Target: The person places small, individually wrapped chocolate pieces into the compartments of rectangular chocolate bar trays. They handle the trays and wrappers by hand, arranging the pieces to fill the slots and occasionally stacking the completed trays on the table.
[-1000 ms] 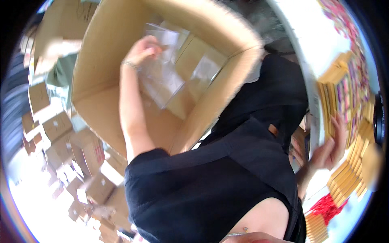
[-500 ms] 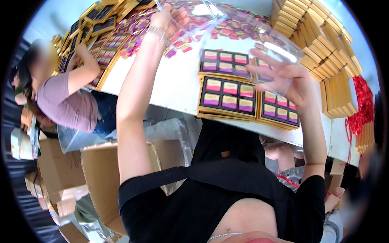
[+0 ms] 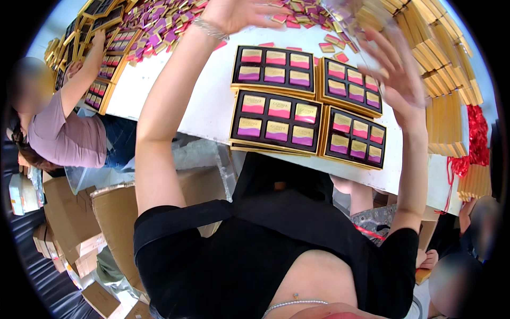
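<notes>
My left hand (image 3: 234,15) is raised over the far part of the table, fingers stretched out and nothing seen in them; the top edge cuts it off. Blurred by motion, my right hand (image 3: 398,80) is spread above the right side of the open boxes. Clear plastic (image 3: 350,21) shows beyond its fingertips; whether they touch it I cannot tell. Below and between my hands several gold-edged boxes (image 3: 260,118) lie side by side at the near table edge. Their black trays hold wrapped chocolates (image 3: 279,108) in gold with pink or purple.
Loose wrapped chocolates (image 3: 159,26) are heaped on the far side of the white table (image 3: 135,90). Stacked gold boxes (image 3: 449,69) and red tinsel (image 3: 477,133) stand at right. A co-worker (image 3: 69,125) handles boxes at left. A cardboard carton (image 3: 114,223) sits below the table edge.
The clear plastic that stretched between my hands has shifted to the far right, away from my left hand. The boxes beneath it now show uncovered. My view has shifted somewhat.
</notes>
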### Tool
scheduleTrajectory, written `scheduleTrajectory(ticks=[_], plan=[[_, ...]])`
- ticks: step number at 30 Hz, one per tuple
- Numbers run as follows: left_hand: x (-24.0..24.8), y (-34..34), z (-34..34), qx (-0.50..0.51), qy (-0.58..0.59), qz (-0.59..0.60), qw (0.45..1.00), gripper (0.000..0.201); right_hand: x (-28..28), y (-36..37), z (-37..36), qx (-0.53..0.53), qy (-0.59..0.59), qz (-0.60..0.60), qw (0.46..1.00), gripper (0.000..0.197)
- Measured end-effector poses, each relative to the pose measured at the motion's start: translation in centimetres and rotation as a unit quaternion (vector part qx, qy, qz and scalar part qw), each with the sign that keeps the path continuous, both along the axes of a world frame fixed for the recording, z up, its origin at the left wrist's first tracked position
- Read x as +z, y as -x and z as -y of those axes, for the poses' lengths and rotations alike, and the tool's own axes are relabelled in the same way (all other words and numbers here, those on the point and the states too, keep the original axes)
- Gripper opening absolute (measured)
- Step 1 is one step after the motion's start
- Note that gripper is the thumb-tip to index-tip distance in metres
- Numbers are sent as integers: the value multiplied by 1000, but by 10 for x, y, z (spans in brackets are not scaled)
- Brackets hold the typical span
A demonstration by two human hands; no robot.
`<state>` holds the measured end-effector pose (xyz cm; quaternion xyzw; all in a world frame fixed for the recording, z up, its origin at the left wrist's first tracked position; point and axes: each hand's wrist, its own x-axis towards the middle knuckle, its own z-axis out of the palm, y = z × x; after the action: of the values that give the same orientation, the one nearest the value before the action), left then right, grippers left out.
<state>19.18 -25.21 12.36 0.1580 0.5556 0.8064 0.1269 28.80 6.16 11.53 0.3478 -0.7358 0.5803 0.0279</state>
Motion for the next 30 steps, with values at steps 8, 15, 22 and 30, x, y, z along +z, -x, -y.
scheduleTrajectory(ticks=[8,15,22,30], plan=[[-9,-68,23,-56,-162,-12,985,58,17,64,106,108,-293,-165,935,101],[-143,-46,130,-17,336,-275,901,129,-42,78,85,16,-269,-175,947,79],[-150,-48,90,-22,393,-275,877,136,-47,82,86,-1,-266,-156,951,85],[-155,10,83,-59,372,-321,869,146,-61,83,106,-25,-374,-268,887,91]])
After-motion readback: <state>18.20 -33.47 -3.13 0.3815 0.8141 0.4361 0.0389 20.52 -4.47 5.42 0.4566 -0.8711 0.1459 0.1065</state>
